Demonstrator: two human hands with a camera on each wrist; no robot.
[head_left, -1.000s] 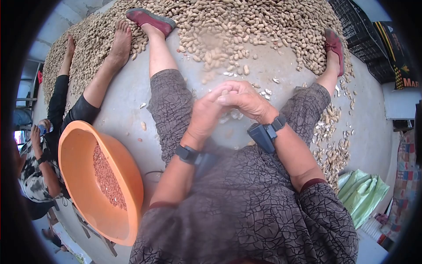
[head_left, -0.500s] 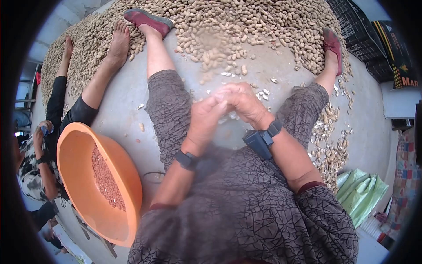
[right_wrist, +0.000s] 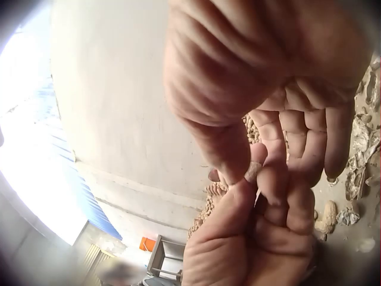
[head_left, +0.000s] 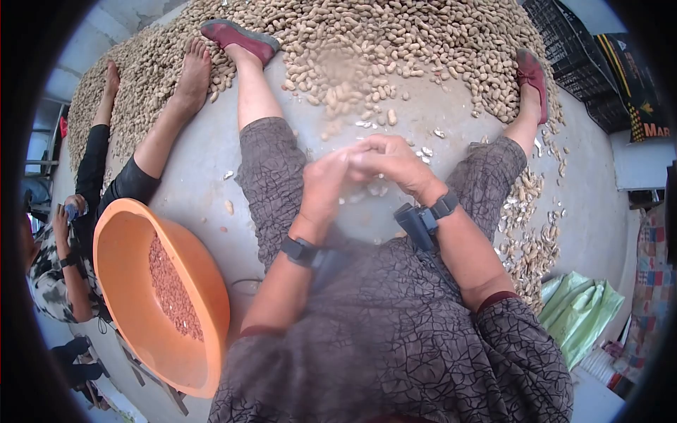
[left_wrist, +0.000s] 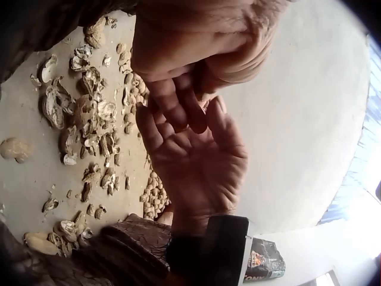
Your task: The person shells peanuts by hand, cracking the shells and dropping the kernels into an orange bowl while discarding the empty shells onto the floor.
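Observation:
Above the floor, my left hand (head_left: pixel 324 185) and right hand (head_left: pixel 398 166) meet at the fingertips in the head view. Between the thumbs and fingers of both hands is a pale peanut (right_wrist: pixel 253 171), partly hidden, in the right wrist view. There my right hand (right_wrist: pixel 268 77) is uppermost, fingers bent, with my left hand (right_wrist: pixel 256 238) below it. The left wrist view shows my left hand (left_wrist: pixel 202 47) over the upturned palm of my right hand (left_wrist: pixel 199 167); the peanut is hidden there.
Unshelled peanuts (head_left: pixel 395 35) form a large heap ahead. An orange basin (head_left: pixel 120 247) with reddish kernels (head_left: pixel 169 289) stands at left, near another seated person. Empty shells (head_left: pixel 525 240) and a green sack (head_left: pixel 578 314) lie at right; a black crate (head_left: pixel 571 56) is at upper right.
My hands stay together, with small shifts of the fingers and wrists. The head view has moved slightly. The other person's arm has shifted a little.

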